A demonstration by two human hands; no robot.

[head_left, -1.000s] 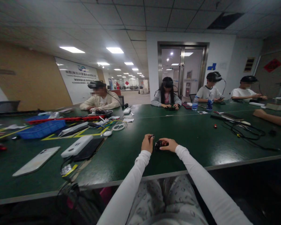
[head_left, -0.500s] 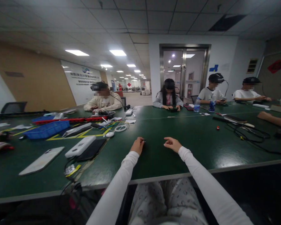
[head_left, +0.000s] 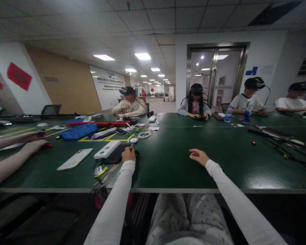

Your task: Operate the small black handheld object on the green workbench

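My left hand is closed on a small dark object, largely hidden by the fingers, so its kind is unclear. The hand is low over the green table, at the right edge of a flat black pad. On that pad's left side lies a white power bank-like device. Farther right, my right hand hovers at the tabletop with loosely bent fingers slightly apart and nothing visible in them.
A white phone lies left, with a blue tray behind it. A co-worker's arms reach in at far left. Black cables and a small red object are on the right. Several people sit opposite, near water bottles.
My left hand has moved left across the table with the small dark object, up to the black pad. My right hand stays nearly in place. The view has turned left.
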